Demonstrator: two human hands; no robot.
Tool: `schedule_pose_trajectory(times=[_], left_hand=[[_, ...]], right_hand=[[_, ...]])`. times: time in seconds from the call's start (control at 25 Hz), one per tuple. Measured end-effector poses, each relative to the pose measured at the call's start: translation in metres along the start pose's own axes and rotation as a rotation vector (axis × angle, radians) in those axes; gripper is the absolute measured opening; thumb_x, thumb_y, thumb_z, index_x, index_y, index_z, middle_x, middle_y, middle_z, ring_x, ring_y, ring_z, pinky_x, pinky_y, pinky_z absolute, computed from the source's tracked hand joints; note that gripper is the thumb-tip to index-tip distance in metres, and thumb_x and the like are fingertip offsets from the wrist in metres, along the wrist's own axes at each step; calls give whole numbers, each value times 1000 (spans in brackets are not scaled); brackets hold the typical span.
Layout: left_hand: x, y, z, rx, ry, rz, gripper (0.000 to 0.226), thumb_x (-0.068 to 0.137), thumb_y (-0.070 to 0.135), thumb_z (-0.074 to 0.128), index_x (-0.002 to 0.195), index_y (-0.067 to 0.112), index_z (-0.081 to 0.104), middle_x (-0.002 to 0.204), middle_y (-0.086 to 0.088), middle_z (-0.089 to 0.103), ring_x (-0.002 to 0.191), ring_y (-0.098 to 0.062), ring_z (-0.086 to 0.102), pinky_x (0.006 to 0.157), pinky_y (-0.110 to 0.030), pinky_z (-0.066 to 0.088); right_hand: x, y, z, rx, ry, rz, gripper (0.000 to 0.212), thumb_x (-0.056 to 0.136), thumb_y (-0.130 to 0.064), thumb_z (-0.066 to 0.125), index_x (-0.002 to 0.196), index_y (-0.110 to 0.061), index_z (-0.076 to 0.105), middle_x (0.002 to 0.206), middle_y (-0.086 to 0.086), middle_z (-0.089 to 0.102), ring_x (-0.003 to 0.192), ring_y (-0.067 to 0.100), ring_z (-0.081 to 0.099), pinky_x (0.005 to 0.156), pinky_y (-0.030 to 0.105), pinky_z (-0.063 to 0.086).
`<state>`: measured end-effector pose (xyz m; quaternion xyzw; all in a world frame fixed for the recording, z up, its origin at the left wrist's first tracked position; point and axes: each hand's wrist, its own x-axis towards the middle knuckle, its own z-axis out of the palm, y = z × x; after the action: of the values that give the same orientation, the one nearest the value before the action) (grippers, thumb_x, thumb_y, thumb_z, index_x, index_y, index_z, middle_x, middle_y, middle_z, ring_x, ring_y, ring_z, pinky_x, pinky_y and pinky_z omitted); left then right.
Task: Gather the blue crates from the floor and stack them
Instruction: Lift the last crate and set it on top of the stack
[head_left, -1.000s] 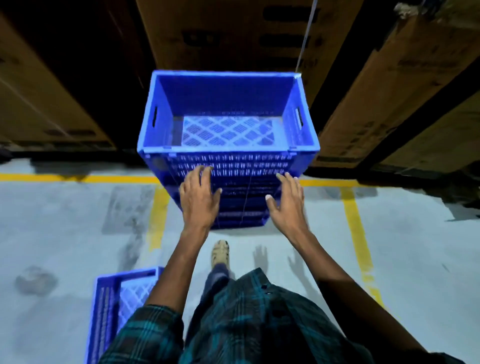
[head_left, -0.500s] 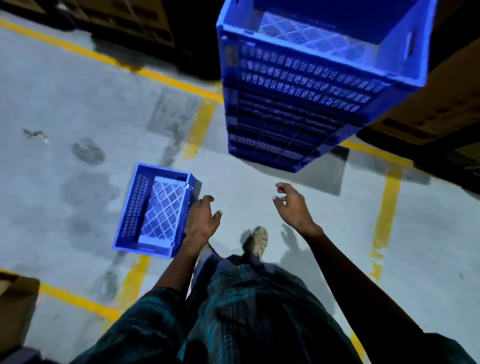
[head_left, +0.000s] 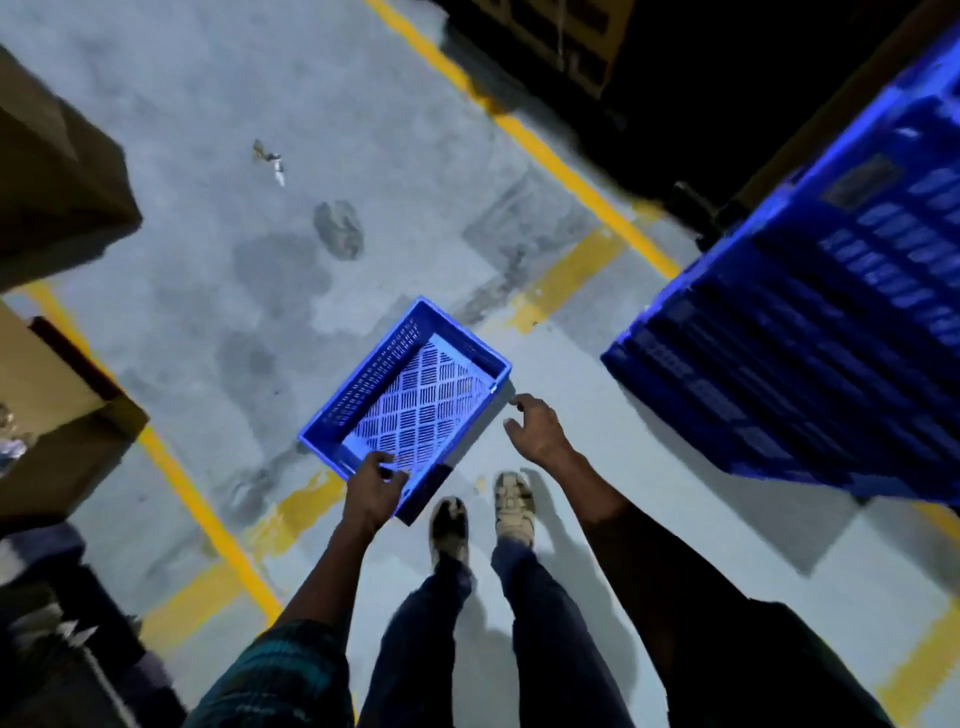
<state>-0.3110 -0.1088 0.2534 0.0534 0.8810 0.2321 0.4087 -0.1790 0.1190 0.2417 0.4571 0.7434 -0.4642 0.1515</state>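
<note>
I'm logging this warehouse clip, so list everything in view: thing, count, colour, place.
crate: one, blue, on the floor ahead of the feet
crate stack: one, blue, at right
floor lines: several, yellow, across the grey floor
boxes: two or more, brown, at left
litter: one scrap, pale, far floor
shoes: two, light, near the crate
left hand: over the crate's near rim, grip unclear
right hand: open, beside the crate's right corner
</note>
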Motion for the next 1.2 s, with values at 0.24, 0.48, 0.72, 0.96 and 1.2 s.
schedule_pose_trajectory(times=[0.24, 0.48, 0.72, 0.96, 1.2], left_hand=[[156, -89, 41, -246, 129, -181, 44, 86, 30, 71, 121, 8, 54, 115, -23, 64, 101, -42, 65, 87, -49, 51], [244, -190, 106, -154, 399, -425, 74, 80, 25, 75, 140, 0, 39, 139, -26, 43, 128, -46, 44, 101, -56, 41], [309, -257, 136, -486, 463, -589, 92, 72, 37, 80, 141, 1, 31, 136, -25, 51, 122, -46, 53, 101, -60, 43], [337, -273, 122, -830, 444, -669, 85, 61, 40, 83, 126, 1, 45, 122, -21, 62, 106, -37, 64, 92, -52, 54], [274, -282, 105, -943, 475, -723, 82, 53, 42, 81, 115, 9, 38, 116, -18, 60, 102, -33, 66, 92, -55, 55]], right_hand=[[180, 24, 78, -173, -22, -37, 49, 85, -19, 55, 132, -9, 52, 136, 20, 48, 122, 38, 53, 97, 38, 46], [309, 65, 168, -424, 167, -21, 69, 86, -25, 60, 145, -4, 31, 156, 17, 23, 140, 39, 29, 107, 52, 35], [403, 63, 209, -505, 259, -49, 82, 88, -32, 59, 152, -5, 16, 159, 14, 22, 148, 34, 18, 116, 53, 19], [432, 35, 192, -211, 228, 93, 73, 75, -44, 68, 133, -9, 42, 131, 19, 54, 123, 39, 51, 104, 47, 39], [349, 31, 153, -173, 163, 92, 64, 77, -47, 69, 122, -14, 37, 123, 18, 57, 113, 39, 55, 95, 47, 37]])
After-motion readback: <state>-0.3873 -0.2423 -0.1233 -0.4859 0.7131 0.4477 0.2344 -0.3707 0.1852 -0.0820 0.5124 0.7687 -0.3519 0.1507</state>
